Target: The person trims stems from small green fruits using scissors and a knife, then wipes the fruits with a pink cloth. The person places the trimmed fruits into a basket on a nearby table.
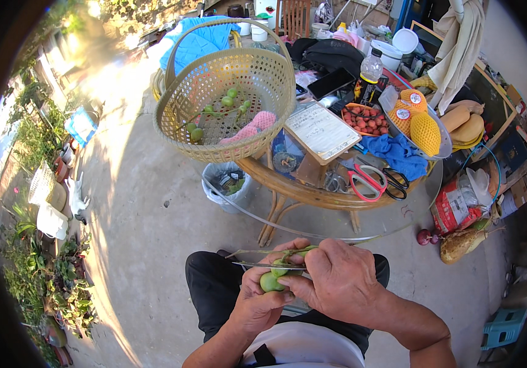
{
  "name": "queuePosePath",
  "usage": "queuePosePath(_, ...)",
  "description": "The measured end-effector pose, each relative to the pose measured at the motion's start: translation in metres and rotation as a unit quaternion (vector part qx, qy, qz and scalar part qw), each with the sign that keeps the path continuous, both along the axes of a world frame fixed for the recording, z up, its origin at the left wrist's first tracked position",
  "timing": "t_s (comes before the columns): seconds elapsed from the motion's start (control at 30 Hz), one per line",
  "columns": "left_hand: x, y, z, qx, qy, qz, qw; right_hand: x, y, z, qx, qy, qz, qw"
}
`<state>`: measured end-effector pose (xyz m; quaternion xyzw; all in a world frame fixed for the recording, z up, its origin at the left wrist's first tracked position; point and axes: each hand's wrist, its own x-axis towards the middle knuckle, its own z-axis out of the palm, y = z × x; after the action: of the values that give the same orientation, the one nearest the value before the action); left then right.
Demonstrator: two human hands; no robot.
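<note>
My left hand (259, 294) holds a small cluster of round green fruits (271, 282) that look like unripe tomatoes, above my lap. A long thin green stem (258, 251) runs across the top of both hands. From my right hand (339, 276) a narrow metal blade (263, 265) points left, lying against the fruits and stem; its handle is hidden in my fist. My right thumb touches the fruits. Ahead, at the table's left, a woven basket (164, 133) with a tall handle contains several green fruits (228, 99) on stems and a pink foam net (249, 128).
On the glass-topped rattan table (291, 193) lie red-handled scissors (367, 182), a blue cloth (397, 154), a clipboard (322, 131), a box of red fruits (364, 120) and net-wrapped fruits (425, 133). A lined bin (227, 186) stands below. At left, a cat (77, 195) lies near potted plants.
</note>
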<state>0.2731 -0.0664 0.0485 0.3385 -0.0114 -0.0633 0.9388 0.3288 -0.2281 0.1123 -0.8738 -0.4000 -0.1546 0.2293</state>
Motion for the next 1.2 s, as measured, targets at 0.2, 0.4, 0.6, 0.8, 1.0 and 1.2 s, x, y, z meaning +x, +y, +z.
queuePosePath(0.2, -0.002, 0.001, 0.005, -0.008, 0.019, 0.001, 1.000, 0.000, 0.001, -0.011, -0.002, -0.065, 0.014, 0.998)
queuePosePath(0.4, -0.003, -0.001, 0.009, -0.009, 0.036, 0.013, 0.999, -0.003, 0.002, -0.012, -0.011, -0.070, 0.037, 0.997)
queuePosePath(0.6, -0.002, -0.004, -0.002, 0.077, -0.035, 0.088, 0.993, -0.003, 0.003, -0.008, -0.009, 0.000, -0.016, 1.000)
queuePosePath(0.8, -0.006, -0.001, -0.002, 0.048, 0.015, 0.059, 0.997, 0.002, 0.004, -0.017, -0.028, -0.084, 0.018, 0.996)
queuePosePath(1.0, -0.006, 0.000, -0.002, 0.000, 0.031, 0.036, 0.999, 0.000, 0.009, -0.018, -0.038, -0.112, 0.003, 0.993)
queuePosePath(1.2, -0.004, -0.001, -0.006, 0.077, -0.011, 0.084, 0.993, 0.003, 0.006, -0.016, -0.047, -0.037, 0.011, 0.998)
